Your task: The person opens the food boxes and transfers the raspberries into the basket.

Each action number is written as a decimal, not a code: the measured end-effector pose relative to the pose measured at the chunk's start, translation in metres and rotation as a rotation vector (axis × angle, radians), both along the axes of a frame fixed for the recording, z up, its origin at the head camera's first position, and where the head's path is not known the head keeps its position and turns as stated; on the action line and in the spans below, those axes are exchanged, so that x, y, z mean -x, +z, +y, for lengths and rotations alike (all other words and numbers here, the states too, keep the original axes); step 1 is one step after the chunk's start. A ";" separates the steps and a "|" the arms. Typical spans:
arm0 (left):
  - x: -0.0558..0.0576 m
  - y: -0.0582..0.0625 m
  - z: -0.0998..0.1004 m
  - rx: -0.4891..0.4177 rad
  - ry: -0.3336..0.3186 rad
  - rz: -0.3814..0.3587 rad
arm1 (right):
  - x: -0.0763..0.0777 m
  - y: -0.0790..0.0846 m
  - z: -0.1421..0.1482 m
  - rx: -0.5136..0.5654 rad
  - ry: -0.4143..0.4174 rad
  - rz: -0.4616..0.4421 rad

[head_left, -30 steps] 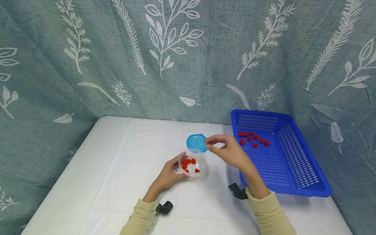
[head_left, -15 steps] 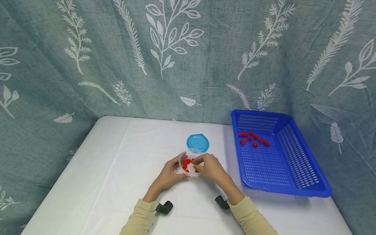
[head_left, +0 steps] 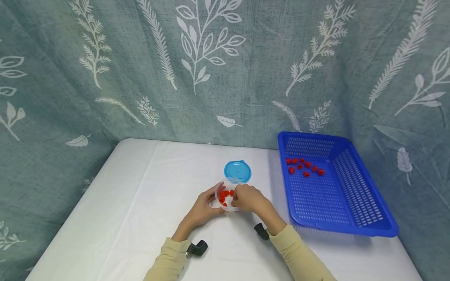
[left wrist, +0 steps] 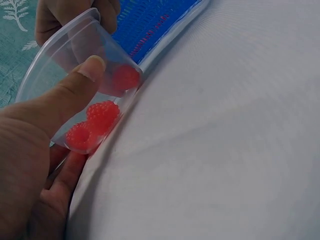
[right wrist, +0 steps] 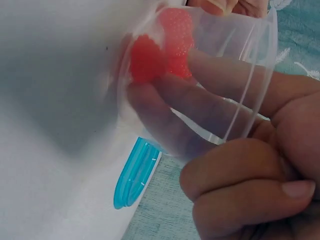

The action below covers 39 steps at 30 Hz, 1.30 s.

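While your left hand [head_left: 204, 206] clasps the clear plastic tub [head_left: 230, 210] at its nine o'clock side, thumb along the wall, your right hand [head_left: 247, 198] reaches inside from three o'clock. Its fingers [right wrist: 137, 95] touch red raspberries [head_left: 226, 192] in the tub; whether that right grip pinches one, you cannot tell. More berries lie toward nine o'clock in the tub. Just beyond, near one o'clock, your blue lid [head_left: 237, 171] lies on the white tabletop [head_left: 168, 175]. Well off at three o'clock stands your blue basket [head_left: 321, 212], loose raspberries [head_left: 308, 164] gathered toward its ten o'clock corner.
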<state>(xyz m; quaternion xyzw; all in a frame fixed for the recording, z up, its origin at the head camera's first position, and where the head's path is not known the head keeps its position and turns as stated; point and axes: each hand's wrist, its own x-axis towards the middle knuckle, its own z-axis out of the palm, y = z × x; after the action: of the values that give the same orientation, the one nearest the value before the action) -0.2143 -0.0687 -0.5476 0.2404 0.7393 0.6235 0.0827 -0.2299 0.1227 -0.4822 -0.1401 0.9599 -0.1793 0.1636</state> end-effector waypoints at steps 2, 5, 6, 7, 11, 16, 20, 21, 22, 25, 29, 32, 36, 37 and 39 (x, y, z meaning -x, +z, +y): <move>0.000 0.001 0.000 -0.001 -0.001 0.005 | 0.002 0.000 0.001 0.007 0.008 -0.016; 0.000 0.001 -0.001 -0.008 -0.002 0.009 | 0.004 0.001 0.002 0.039 0.008 -0.041; 0.000 0.002 -0.001 -0.009 -0.003 0.007 | 0.005 0.001 0.002 0.053 0.004 -0.050; 0.000 0.002 -0.002 -0.007 -0.003 0.004 | 0.005 0.001 0.002 0.067 0.002 -0.057; 0.003 -0.001 -0.002 0.008 0.004 -0.006 | 0.006 0.001 0.002 0.110 -0.017 -0.067; 0.013 -0.020 -0.002 0.020 0.021 0.012 | 0.008 0.001 0.001 0.116 -0.040 -0.068; 0.017 -0.029 -0.003 0.021 0.027 0.021 | 0.009 -0.002 0.001 0.142 -0.033 -0.083; 0.018 -0.029 -0.004 0.018 0.027 0.022 | 0.009 -0.003 0.001 0.155 -0.026 -0.089; 0.018 -0.030 -0.005 0.018 0.028 0.022 | 0.010 -0.003 0.002 0.172 -0.020 -0.095; 0.017 -0.029 -0.005 0.014 0.025 0.020 | 0.011 -0.005 0.004 0.232 -0.003 -0.117; 0.016 -0.028 -0.005 0.024 0.018 0.012 | 0.012 -0.007 0.009 0.310 0.032 -0.136; 0.015 -0.027 -0.004 0.028 0.018 0.006 | 0.012 -0.010 0.012 0.361 0.062 -0.143; 0.015 -0.030 -0.002 0.009 0.015 0.005 | 0.013 -0.013 0.014 0.395 0.058 -0.156; 0.015 -0.031 -0.002 0.007 0.015 0.007 | 0.012 -0.013 0.014 0.396 0.051 -0.155; 0.015 -0.031 -0.001 0.005 0.015 0.016 | 0.011 -0.013 0.014 0.383 0.023 -0.136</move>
<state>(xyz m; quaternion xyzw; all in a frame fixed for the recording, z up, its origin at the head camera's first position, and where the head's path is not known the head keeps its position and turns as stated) -0.2295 -0.0701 -0.5788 0.2397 0.7432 0.6205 0.0727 -0.2406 0.1367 -0.4956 -0.1672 0.8933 -0.3659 0.2005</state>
